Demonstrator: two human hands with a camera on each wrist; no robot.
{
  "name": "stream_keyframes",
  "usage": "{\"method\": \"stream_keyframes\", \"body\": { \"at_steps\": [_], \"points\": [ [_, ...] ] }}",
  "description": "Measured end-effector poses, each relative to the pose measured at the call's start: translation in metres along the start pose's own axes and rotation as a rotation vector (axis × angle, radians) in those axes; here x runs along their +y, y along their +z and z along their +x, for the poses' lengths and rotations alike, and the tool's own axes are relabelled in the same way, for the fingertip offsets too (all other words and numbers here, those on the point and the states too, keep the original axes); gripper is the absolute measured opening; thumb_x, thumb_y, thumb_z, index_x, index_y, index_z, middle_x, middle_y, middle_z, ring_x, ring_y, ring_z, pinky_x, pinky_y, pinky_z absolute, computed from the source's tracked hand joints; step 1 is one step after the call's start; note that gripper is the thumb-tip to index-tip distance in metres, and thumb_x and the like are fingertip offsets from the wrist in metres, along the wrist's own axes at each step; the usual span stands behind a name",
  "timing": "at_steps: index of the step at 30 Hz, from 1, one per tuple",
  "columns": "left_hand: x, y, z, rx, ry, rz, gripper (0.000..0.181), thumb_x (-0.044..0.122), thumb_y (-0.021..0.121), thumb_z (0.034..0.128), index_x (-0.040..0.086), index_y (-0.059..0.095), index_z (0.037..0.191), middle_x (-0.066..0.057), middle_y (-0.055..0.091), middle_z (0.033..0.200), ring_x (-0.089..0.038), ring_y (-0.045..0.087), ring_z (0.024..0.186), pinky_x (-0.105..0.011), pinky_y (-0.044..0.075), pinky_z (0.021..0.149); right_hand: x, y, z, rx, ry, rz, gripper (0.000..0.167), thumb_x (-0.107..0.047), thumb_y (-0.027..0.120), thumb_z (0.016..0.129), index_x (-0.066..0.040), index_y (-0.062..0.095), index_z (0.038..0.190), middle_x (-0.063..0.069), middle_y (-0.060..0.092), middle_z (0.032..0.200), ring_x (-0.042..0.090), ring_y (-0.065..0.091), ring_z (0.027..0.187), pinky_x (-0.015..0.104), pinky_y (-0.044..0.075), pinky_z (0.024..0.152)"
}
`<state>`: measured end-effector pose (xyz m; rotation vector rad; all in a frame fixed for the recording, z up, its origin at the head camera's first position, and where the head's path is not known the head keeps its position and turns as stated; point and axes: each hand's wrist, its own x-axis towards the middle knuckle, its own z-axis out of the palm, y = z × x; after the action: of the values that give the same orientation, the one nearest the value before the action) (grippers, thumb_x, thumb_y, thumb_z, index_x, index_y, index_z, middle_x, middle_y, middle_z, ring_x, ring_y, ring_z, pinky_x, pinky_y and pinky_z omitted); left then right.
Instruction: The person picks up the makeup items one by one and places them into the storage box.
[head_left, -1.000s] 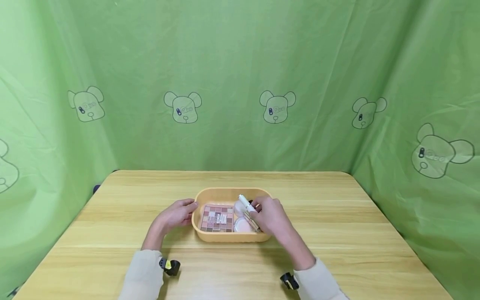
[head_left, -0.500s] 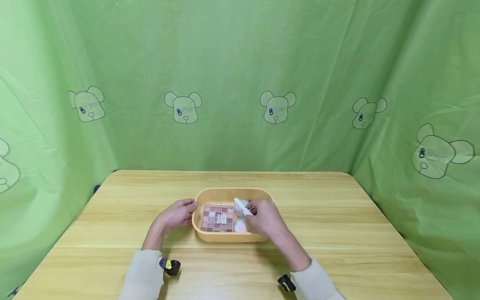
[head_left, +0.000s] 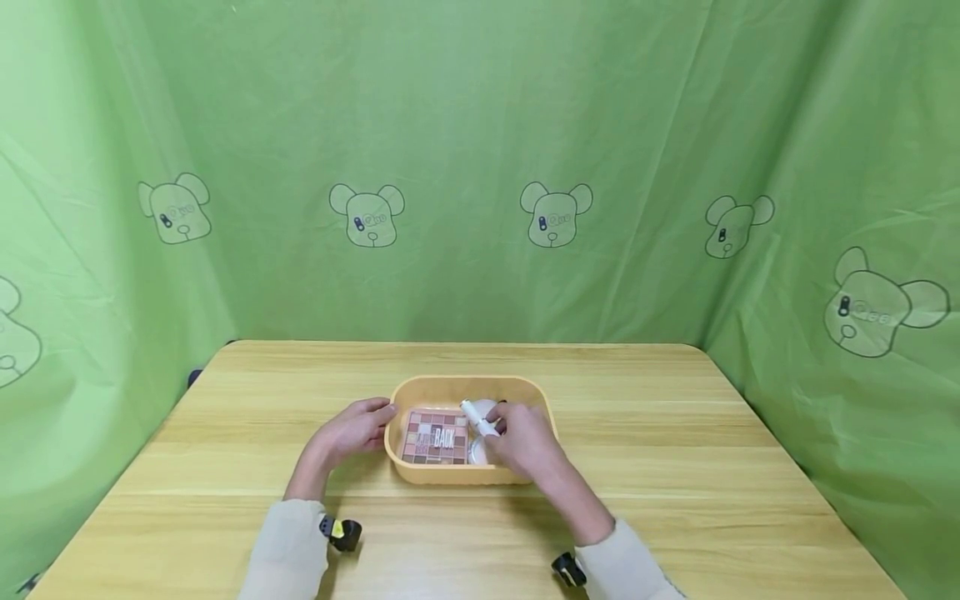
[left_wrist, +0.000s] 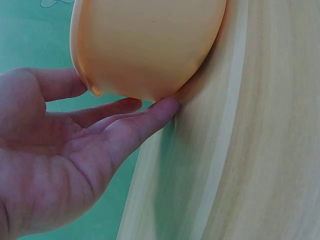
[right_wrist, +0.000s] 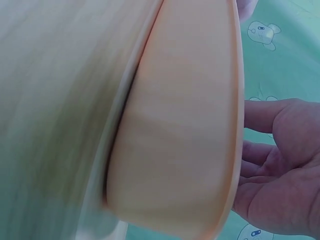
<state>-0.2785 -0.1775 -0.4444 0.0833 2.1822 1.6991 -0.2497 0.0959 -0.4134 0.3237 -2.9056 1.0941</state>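
In the head view, my left hand (head_left: 356, 427) holds the left end of a yellow-orange plastic basket (head_left: 465, 474). In the left wrist view, one digit of the left hand (left_wrist: 80, 145) meets the basket's rim while others lie along its outer wall. My right hand (head_left: 527, 437) reaches over the basket's right part and pinches a slim white cosmetic tube (head_left: 477, 417), tilted over the contents. An eyeshadow palette (head_left: 433, 437) lies flat at the left inside. Partly covered by the hand and tube are a round white compact (head_left: 477, 452) and another pale round item (head_left: 486, 407).
The basket stands on a wood-grain table (head_left: 645, 425). A green curtain (head_left: 465, 283) printed with bear heads hangs behind it and along both sides. Small black wrist cameras are strapped to the cream sleeves (head_left: 283, 550).
My right hand has moved slightly left with the white tube, whose upper end has come nearer the palette. A gold tube seen earlier beneath it is hidden now. My left hand stays put.
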Motion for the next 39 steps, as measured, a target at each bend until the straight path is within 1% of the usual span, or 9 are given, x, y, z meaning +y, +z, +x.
{"method": "stream_keyframes", "body": {
  "at_steps": [8, 15, 23, 29, 36, 39],
  "points": [
    [0.001, 0.000, 0.000, -0.001, -0.003, -0.003, 0.061, 0.024, 0.041, 0.1097, -0.013, 0.023, 0.154, -0.033, 0.044, 0.150, -0.043, 0.049, 0.138, -0.049, 0.047, 0.113, -0.002, 0.005, 0.000, -0.028, 0.011, -0.020, 0.017, -0.004, 0.077, 0.086, -0.002, 0.071, 0.101, 0.009, 0.072, 0.088, 0.015, 0.061, 0.065, 0.023, 0.054, 0.050],
    [0.001, 0.001, 0.000, 0.006, -0.002, 0.001, 0.061, 0.024, 0.041, 0.1096, -0.013, 0.023, 0.154, -0.033, 0.044, 0.149, -0.043, 0.049, 0.137, -0.048, 0.048, 0.112, -0.002, 0.008, -0.002, -0.018, 0.005, -0.049, 0.015, -0.006, 0.078, 0.086, -0.002, 0.072, 0.099, 0.008, 0.070, 0.088, 0.015, 0.058, 0.065, 0.022, 0.052, 0.049],
    [0.001, 0.002, -0.001, 0.013, 0.002, 0.005, 0.060, 0.023, 0.041, 0.1096, -0.014, 0.023, 0.154, -0.033, 0.045, 0.149, -0.043, 0.050, 0.137, -0.048, 0.049, 0.112, -0.001, 0.012, -0.002, 0.003, -0.037, -0.097, 0.011, -0.010, 0.080, 0.086, -0.004, 0.073, 0.091, 0.006, 0.071, 0.083, 0.014, 0.058, 0.065, 0.021, 0.050, 0.050],
    [0.000, 0.002, 0.000, 0.009, 0.003, 0.005, 0.061, 0.023, 0.041, 0.1096, -0.014, 0.023, 0.154, -0.034, 0.045, 0.149, -0.044, 0.050, 0.137, -0.049, 0.049, 0.112, 0.000, 0.016, -0.002, 0.010, -0.053, -0.096, 0.012, -0.007, 0.080, 0.084, -0.004, 0.073, 0.092, 0.008, 0.072, 0.083, 0.013, 0.057, 0.061, 0.019, 0.050, 0.047],
    [0.000, 0.001, 0.001, 0.015, -0.001, 0.006, 0.060, 0.023, 0.041, 0.1097, -0.013, 0.025, 0.154, -0.033, 0.045, 0.149, -0.043, 0.051, 0.136, -0.047, 0.049, 0.111, 0.001, 0.019, -0.002, 0.051, -0.113, -0.142, 0.011, -0.005, 0.081, 0.081, -0.005, 0.072, 0.087, 0.004, 0.072, 0.078, 0.013, 0.056, 0.064, 0.022, 0.047, 0.053],
    [0.000, 0.001, 0.000, 0.014, 0.000, 0.005, 0.060, 0.023, 0.041, 0.1096, -0.013, 0.025, 0.154, -0.033, 0.046, 0.149, -0.042, 0.051, 0.136, -0.047, 0.050, 0.111, 0.002, 0.020, -0.002, 0.059, -0.118, -0.154, 0.011, -0.005, 0.081, 0.080, -0.006, 0.072, 0.086, 0.004, 0.072, 0.078, 0.014, 0.057, 0.064, 0.024, 0.048, 0.054]
  ]
}}
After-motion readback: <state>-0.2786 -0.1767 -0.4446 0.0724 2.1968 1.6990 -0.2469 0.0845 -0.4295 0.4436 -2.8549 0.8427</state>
